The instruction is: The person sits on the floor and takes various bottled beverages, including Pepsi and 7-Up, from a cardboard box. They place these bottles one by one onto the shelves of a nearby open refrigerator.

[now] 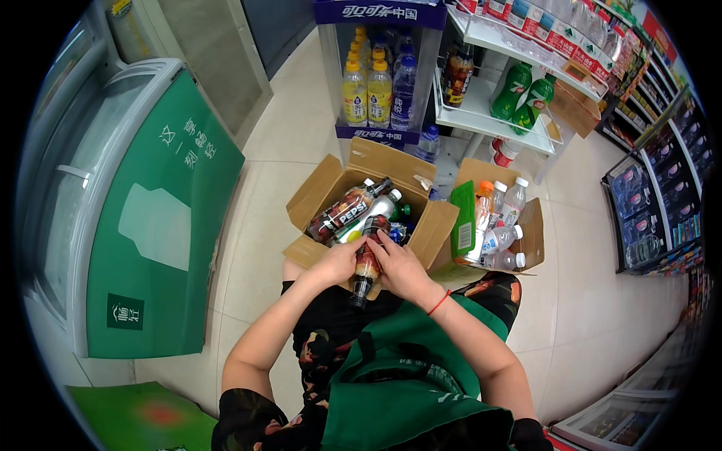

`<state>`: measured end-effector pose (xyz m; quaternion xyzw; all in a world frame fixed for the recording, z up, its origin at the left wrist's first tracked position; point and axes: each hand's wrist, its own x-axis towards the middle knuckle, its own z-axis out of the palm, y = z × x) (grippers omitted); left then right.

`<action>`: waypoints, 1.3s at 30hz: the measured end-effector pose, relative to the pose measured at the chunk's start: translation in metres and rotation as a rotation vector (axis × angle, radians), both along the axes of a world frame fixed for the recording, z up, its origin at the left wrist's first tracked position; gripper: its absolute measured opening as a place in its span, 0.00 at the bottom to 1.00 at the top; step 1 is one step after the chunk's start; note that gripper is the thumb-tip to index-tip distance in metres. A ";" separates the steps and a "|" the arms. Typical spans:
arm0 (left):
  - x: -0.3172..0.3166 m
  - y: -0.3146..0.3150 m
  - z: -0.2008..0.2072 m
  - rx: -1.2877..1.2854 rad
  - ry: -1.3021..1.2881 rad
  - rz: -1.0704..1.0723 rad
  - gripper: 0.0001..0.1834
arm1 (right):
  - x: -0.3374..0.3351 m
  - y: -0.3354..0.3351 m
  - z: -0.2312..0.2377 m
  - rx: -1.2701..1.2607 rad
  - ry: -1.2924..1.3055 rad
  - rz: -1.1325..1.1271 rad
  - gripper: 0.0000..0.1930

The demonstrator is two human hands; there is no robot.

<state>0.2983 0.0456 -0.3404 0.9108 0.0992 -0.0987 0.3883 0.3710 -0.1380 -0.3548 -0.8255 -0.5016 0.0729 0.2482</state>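
A plastic drink bottle [366,263] with a dark cap and a dark red-brown label is between my two hands, its cap end pointing toward me. My left hand [338,263] grips it from the left, and my right hand [404,269] has its fingers closed on the right side. Just beyond, an open cardboard box [440,231] holds several bottles. Among them are another dark-labelled bottle [342,214] and a silvery one with a white cap [382,207]. The lower contents of the box are hidden.
Right of the box stands a second carton [532,233] with several clear bottles and a green package [463,218]. A drinks display [380,139] and a white shelf rack [481,120] stand ahead. A green-sided chest freezer [165,255] is at left.
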 end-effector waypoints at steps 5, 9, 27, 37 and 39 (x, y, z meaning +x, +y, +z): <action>-0.007 -0.002 -0.012 -0.030 -0.123 0.047 0.26 | -0.014 -0.003 -0.001 -0.038 -0.204 0.027 0.42; -0.004 -0.002 -0.016 -0.121 -0.216 0.132 0.17 | -0.012 -0.009 0.005 0.033 -0.190 0.036 0.41; 0.021 -0.033 0.012 -0.545 -0.334 0.255 0.15 | 0.011 -0.027 0.032 0.288 0.103 -0.340 0.36; 0.027 -0.057 0.026 -0.508 -0.418 0.206 0.19 | 0.023 -0.038 0.042 0.308 0.197 -0.421 0.33; 0.027 -0.061 0.021 -0.472 -0.411 0.195 0.21 | 0.022 -0.038 0.040 0.289 0.234 -0.440 0.33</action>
